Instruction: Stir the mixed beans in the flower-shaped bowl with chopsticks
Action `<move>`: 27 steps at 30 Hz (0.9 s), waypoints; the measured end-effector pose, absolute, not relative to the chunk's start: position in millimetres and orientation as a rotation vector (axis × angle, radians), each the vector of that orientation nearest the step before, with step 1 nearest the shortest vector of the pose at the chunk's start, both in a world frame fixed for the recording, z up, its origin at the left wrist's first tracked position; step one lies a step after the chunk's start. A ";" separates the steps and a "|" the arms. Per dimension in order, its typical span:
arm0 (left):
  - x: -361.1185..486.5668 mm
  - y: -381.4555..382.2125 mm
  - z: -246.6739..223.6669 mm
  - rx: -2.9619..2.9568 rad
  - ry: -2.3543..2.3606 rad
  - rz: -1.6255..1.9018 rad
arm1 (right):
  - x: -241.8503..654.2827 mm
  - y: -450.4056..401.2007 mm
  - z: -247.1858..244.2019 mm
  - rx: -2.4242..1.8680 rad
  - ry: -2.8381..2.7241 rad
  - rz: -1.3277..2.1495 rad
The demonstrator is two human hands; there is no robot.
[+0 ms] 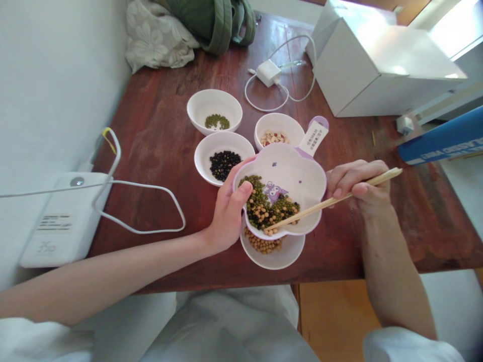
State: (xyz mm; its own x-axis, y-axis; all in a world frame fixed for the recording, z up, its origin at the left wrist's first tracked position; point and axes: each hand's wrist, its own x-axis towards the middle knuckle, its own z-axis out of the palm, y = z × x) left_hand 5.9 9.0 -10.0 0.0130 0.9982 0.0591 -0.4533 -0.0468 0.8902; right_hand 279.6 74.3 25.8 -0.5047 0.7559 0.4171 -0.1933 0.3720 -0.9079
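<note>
My left hand (pixel 230 213) grips the left rim of a flower-shaped bowl (pixel 302 173) with a purple edge, tilted and raised. Green, black and tan beans (pixel 260 206) lie mixed in its lower left. Wooden chopsticks (pixel 324 203) are in my right hand (pixel 358 183), their tips among tan beans at the bowl's lower edge. Below it, partly hidden, a white bowl (pixel 277 259) holds tan beans (pixel 264 243). Behind stand a bowl (pixel 202 158) of black beans, a bowl (pixel 196 108) of green beans and a bowl (pixel 279 120) of pale and reddish pieces.
A white power box (pixel 64 221) with a looping cable (pixel 151 184) is at left. Farther back are a charger (pixel 268 73) with its cable, a patterned cloth (pixel 158 35) and a green bag (pixel 207 22). A white box (pixel 350 65) and blue object (pixel 445 138) stand at right.
</note>
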 end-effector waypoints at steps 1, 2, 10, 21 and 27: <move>5.8 9.0 -9.9 0.900 0.810 1.417 | 279.0 74.1 25.9 -0.497 -1.711 1.295; 5.8 9.0 -9.7 0.896 0.809 1.416 | 278.3 73.8 26.1 -0.494 -1.711 1.300; 5.9 8.8 -8.9 0.911 0.802 1.407 | 269.6 70.0 26.6 -0.414 -1.580 1.286; 5.2 9.0 -8.7 0.913 0.816 1.408 | 276.1 64.1 32.6 -0.602 -1.704 1.147; 5.1 8.7 -10.3 0.930 0.816 1.409 | 273.2 63.3 34.8 -0.524 -1.729 1.180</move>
State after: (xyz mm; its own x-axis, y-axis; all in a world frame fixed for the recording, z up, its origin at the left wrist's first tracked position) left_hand 5.1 8.7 -10.3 0.0198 0.9974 0.0695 -0.4361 -0.0540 0.8983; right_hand 273.2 63.3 34.8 -0.4626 0.7576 0.4604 -0.1526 0.4435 -0.8832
